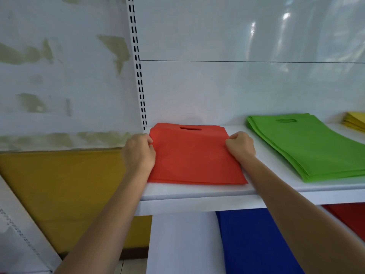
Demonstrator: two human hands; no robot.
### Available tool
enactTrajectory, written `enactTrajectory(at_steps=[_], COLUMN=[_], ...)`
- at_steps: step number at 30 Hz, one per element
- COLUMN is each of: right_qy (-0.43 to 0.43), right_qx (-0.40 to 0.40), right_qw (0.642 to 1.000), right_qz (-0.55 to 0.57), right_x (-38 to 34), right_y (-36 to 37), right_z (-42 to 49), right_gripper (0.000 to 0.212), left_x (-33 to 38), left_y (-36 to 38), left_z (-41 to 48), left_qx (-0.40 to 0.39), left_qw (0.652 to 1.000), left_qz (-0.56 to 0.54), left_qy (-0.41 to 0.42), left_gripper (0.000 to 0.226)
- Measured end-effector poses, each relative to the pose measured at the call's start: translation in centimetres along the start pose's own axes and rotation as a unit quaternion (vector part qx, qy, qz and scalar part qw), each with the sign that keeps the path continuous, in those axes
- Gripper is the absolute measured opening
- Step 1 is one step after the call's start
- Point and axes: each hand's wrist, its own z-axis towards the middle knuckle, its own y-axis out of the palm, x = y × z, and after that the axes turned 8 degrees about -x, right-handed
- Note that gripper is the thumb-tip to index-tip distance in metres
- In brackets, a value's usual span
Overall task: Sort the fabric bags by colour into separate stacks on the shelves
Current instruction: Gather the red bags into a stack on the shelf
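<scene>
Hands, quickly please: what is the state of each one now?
Left hand: closed, gripping the left edge of the red bags.
Right hand: closed, gripping the right edge of the red bags.

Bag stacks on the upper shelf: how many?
3: orange-red stack, held by left hand and right hand, at left; green stack mid-shelf; yellow stack cut off at right. More may lie beyond frame.
</scene>
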Motion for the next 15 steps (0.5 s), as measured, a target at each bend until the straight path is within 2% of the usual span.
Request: enactTrajectory(at_steps=[2, 5, 11, 15], right_qy=[0.006, 0.014, 0.008, 0.009], right_qx=[0.003, 0.013, 0.003, -0.009], right_qw=[1.000, 0.999, 0.998, 1.000], right_qz=[0.010, 0.026, 0.062, 0.016], right_x=[0.0, 0.3, 0.9, 0.6], right_y=[0.1, 0.4, -0.3, -0.4], right_z=[0.1, 0.6, 1.2, 1.0], right_gripper=[0.021, 0.039, 0.024, 0.054], left_x=[-0.1, -0.1, 0.2, 0.2], left_y=[-0.1, 0.1, 0.6, 0.5], left_z=[-0.1, -0.1, -0.4, -0.3], left_qx=[-0.005, -0.065, -0.124, -0.140], left_qw=[1.000, 0.997, 0.988, 0.989], left_qz=[0.006, 0.031, 0.066, 0.040], left_qy=[0.011, 0.012, 0.058, 0.028], left_gripper=[0.022, 0.023, 0.043, 0.035])
